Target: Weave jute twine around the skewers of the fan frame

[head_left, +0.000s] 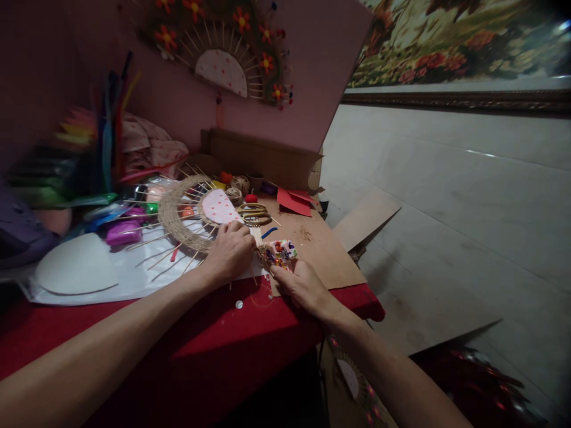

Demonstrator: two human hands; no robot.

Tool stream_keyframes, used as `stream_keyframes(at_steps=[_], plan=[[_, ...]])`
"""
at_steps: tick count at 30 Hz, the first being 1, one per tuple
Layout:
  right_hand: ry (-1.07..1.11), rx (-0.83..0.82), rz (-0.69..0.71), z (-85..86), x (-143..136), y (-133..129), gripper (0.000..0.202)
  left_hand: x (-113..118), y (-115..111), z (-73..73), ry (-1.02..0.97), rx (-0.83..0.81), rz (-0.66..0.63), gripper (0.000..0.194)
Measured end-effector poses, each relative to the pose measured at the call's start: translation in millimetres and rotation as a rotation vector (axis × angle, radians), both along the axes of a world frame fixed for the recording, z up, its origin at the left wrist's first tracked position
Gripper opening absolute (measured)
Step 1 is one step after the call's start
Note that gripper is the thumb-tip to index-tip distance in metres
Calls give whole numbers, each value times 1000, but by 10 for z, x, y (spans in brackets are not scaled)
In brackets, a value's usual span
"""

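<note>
A handmade fan (165,217) of thin sticks with a ring of wound twine lies on the table. At its inner end is a white half-round piece with pink dots (218,206). My left hand (232,249) is closed at the base of the fan, where pale sticks come together; its fingertips are partly hidden. My right hand (303,286) grips a small, colourful, patterned piece (283,249) at the handle end, thumb on top and fingers hidden beneath. Whether that piece is fixed to the handle I cannot tell.
Yellow-handled scissors (253,215), a blue curved strip (269,232) and red paper (294,201) lie beyond my hands on cardboard (330,255). Balls of twine (239,185) stand behind. Coloured packets (125,230) and a white half-round card (75,264) are at left.
</note>
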State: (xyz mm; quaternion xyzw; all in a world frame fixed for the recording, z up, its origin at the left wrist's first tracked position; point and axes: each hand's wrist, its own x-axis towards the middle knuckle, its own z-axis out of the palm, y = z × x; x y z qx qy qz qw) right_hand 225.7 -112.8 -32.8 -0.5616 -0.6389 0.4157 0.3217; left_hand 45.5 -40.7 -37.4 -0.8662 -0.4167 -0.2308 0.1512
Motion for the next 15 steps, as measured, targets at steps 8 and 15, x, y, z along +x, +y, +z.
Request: stream_keyframes(at_steps=[8,15], plan=[[-20,3,-26,-28,4,7,32,3,10,-10,-33,-27,2,20],[74,-23,-68,4,-11,-7,35,2,-2,20,-33,-55,20,22]])
